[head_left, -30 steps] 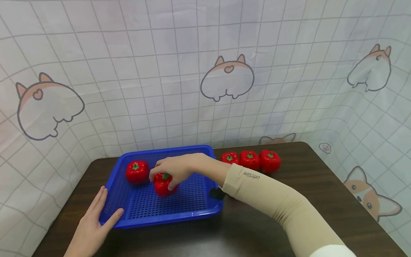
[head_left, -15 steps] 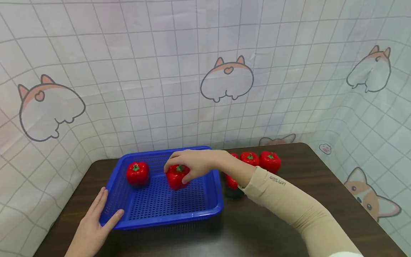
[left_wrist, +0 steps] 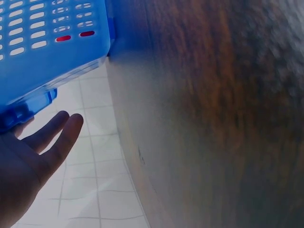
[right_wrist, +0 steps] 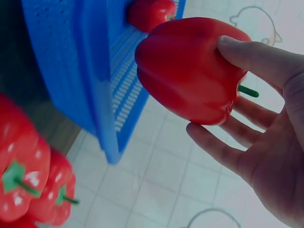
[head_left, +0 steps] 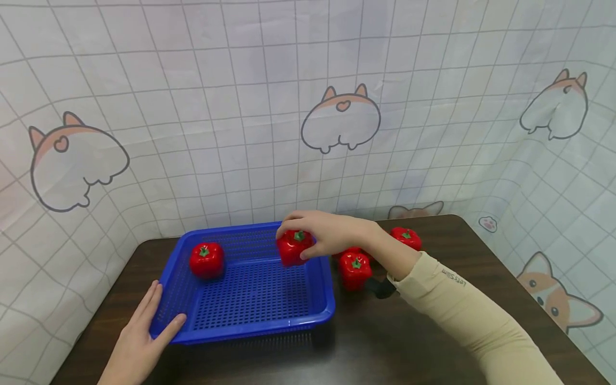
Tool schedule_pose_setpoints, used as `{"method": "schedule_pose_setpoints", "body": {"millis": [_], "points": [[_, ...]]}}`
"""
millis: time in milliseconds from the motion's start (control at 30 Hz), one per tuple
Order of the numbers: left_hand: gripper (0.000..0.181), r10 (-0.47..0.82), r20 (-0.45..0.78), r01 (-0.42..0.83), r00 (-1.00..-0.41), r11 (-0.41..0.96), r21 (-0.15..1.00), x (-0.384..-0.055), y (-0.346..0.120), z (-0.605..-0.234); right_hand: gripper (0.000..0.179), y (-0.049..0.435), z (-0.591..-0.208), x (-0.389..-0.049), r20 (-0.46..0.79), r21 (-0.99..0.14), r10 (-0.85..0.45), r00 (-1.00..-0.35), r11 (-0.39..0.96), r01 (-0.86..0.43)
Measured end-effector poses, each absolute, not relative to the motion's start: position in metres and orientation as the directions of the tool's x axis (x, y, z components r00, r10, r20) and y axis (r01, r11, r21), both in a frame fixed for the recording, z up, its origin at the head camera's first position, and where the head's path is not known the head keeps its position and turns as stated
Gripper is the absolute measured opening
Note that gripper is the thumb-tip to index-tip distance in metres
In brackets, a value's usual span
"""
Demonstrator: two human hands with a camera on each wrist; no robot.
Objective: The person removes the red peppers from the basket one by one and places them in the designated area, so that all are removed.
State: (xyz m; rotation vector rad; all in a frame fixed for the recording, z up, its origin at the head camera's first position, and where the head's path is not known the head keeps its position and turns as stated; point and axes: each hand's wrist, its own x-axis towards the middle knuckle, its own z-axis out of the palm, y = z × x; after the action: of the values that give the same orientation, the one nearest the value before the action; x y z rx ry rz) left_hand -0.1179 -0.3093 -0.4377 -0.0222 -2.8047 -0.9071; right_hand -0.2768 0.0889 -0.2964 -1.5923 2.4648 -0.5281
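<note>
My right hand [head_left: 332,231] pinches a red bell pepper [head_left: 292,252] with a green stem between thumb and fingers, above the right rear part of the blue plastic basket [head_left: 250,330]. In the right wrist view the held bell pepper [right_wrist: 190,71] hangs beside the basket wall, thumb on one side and fingertips on the other. Another red bell pepper [head_left: 207,260] sits in the left rear of the basket. My left hand [head_left: 137,331] rests at the basket's front left corner, fingers along the left side, thumb extended at the front rim.
Right of the basket, several more red bell peppers stand on the dark wooden table [head_left: 423,321], including a nearer one [head_left: 355,271] and a far right one [head_left: 406,238]; my right forearm partly covers this group. A white gridded cloth [head_left: 231,133] hangs behind the table.
My right hand has lifted the bell pepper from the middle of the basket and carried it right and backward, near the right rim. The left hand and basket have stayed in place.
</note>
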Motion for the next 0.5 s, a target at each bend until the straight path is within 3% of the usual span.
{"method": "schedule_pose_setpoints", "body": {"millis": [300,500], "points": [[0.088,-0.040,0.209,0.091,-0.977,0.810,0.579,-0.119,-0.308,-0.437,0.049,0.122,-0.295,-0.275,0.078,-0.354,-0.866,-0.494,0.440,-0.826],[0.088,-0.039,0.212,0.093,-0.976,0.810,0.579,-0.119,-0.308,-0.437,0.049,0.143,-0.293,-0.274,0.120,-0.351,-0.855,-0.504,0.438,-0.827]]}}
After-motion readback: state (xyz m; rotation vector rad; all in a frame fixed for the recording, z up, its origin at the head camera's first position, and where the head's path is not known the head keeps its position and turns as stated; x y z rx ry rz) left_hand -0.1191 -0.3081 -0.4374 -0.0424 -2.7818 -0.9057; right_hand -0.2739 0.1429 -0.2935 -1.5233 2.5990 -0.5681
